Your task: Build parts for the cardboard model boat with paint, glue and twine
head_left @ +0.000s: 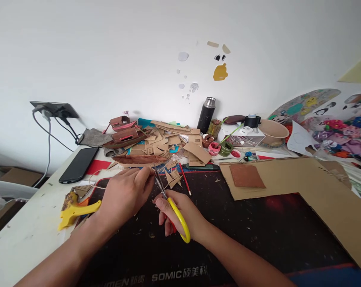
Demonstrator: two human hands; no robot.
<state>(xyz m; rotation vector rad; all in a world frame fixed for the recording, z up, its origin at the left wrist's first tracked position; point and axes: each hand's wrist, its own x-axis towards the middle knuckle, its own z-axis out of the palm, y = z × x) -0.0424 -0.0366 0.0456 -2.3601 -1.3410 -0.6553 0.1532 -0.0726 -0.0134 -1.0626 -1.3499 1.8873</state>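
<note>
My right hand (pixel 180 213) grips a pair of scissors (pixel 178 215) with yellow and red handles; the blades point up and away from me. Just left of the blades, my left hand (pixel 128 189) is closed in a pinch, and whatever lies between its fingertips is hidden or too small to name. The blade tips come close to those fingertips. Beyond the hands lie cut cardboard scraps (pixel 173 177) and a red pencil (pixel 185 179). A brown painted boat-shaped piece (pixel 140 159) rests behind my left hand.
A yellow glue gun (pixel 75 211) and a black phone (pixel 78 165) lie at left. Behind are a brown model boat (pixel 125 137), a black thermos (pixel 206 115) and open paint pots (pixel 214 148). Cut cardboard (pixel 276 171) covers the right of the black mat (pixel 243 235).
</note>
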